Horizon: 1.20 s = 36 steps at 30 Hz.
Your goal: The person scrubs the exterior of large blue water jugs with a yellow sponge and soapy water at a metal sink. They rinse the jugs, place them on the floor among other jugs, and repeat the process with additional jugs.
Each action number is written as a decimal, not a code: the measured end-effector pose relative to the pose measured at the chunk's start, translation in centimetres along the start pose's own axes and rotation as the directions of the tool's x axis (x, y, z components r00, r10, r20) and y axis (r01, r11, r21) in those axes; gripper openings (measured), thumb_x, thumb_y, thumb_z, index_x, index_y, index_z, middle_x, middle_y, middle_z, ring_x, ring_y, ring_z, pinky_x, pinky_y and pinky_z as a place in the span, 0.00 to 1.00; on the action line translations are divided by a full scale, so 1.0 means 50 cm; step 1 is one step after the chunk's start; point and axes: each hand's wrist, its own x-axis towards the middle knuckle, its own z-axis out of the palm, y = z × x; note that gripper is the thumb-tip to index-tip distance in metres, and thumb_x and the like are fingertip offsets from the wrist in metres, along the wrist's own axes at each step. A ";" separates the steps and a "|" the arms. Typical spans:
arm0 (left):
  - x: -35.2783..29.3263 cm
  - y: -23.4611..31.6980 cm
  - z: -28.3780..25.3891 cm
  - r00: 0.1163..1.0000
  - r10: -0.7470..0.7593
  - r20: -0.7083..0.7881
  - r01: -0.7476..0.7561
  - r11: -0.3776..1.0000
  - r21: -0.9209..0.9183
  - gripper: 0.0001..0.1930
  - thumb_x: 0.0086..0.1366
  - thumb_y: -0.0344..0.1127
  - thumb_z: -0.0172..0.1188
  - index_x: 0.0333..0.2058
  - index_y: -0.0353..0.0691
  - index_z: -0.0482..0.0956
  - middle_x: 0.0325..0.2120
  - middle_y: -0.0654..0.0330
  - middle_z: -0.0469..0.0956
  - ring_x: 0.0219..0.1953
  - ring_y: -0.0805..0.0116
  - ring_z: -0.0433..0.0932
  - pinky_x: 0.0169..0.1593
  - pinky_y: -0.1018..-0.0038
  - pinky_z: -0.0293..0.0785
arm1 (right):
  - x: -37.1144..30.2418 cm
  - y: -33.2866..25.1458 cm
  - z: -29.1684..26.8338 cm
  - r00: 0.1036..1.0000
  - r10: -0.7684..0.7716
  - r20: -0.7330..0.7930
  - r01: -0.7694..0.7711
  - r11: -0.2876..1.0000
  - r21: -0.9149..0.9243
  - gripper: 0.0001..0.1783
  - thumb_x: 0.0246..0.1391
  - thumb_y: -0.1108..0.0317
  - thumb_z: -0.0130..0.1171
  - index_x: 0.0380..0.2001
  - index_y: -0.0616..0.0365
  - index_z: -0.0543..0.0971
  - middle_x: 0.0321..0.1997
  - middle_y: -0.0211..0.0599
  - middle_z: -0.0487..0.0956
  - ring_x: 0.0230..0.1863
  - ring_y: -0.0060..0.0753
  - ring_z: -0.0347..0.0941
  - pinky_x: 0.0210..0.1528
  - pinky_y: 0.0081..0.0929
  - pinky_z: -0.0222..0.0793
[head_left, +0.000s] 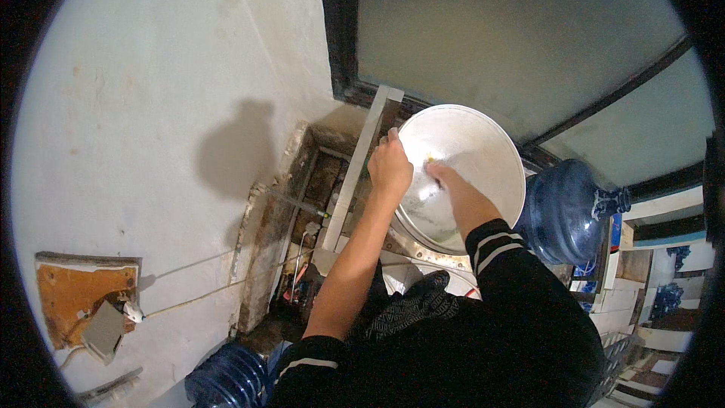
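Gripping L rim of white bucket (495,151) w/ L hand (391,166). Have R hand (438,173) down inside, nr small yellow bit (430,159), too blurry to ID. Wearing blk top (491,340) w/ pale-striped sleeves. Got lg blue bottle (563,211) just beside bucket, R side. Can see orange board (75,287) on wall (136,106), L, w/ grey box (104,331) + white plug (133,311).

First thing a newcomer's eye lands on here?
Probably the big round white tub right of centre, bright inside, with the left hand gripping its left rim and the right hand reaching inside. Next, the large blue water jug just right of the tub. Then the orange-brown board on the pale wall, at lower left.
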 end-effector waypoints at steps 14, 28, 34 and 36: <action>0.019 -0.027 0.018 0.993 -0.063 0.098 0.056 0.996 0.073 0.20 0.52 0.26 0.56 0.46 0.35 0.71 0.38 0.44 0.78 0.41 0.41 0.77 0.46 0.54 0.74 | -0.119 -0.105 -0.162 0.802 -0.444 0.399 -0.103 0.555 0.825 0.29 0.54 0.46 0.58 0.54 0.51 0.72 0.52 0.36 0.77 0.48 0.33 0.75 0.49 0.40 0.74; -0.136 0.398 0.107 0.740 0.666 -0.100 -0.649 0.666 -0.368 0.25 0.53 0.37 0.63 0.50 0.37 0.71 0.54 0.46 0.68 0.58 0.47 0.65 0.60 0.55 0.59 | -0.795 0.117 -0.810 0.682 -0.169 -0.712 0.533 0.781 0.326 0.27 0.56 0.59 0.57 0.54 0.62 0.67 0.45 0.46 0.77 0.43 0.42 0.77 0.33 0.35 0.82; -0.204 0.623 0.277 0.685 0.717 0.130 -0.556 0.630 -0.543 0.31 0.54 0.48 0.66 0.50 0.33 0.69 0.47 0.43 0.74 0.51 0.45 0.73 0.54 0.59 0.68 | -0.795 0.348 -0.755 0.339 0.057 -0.939 0.189 0.974 0.127 0.24 0.54 0.60 0.56 0.52 0.58 0.69 0.38 0.58 0.79 0.40 0.52 0.79 0.35 0.45 0.76; -0.225 0.674 0.315 0.706 0.686 0.177 -0.481 0.648 -0.590 0.32 0.53 0.50 0.67 0.49 0.31 0.70 0.44 0.43 0.77 0.48 0.43 0.75 0.51 0.59 0.71 | -0.754 0.396 -0.682 0.296 0.012 -0.955 0.169 0.983 0.064 0.22 0.53 0.59 0.56 0.50 0.57 0.71 0.37 0.59 0.79 0.39 0.58 0.78 0.41 0.49 0.72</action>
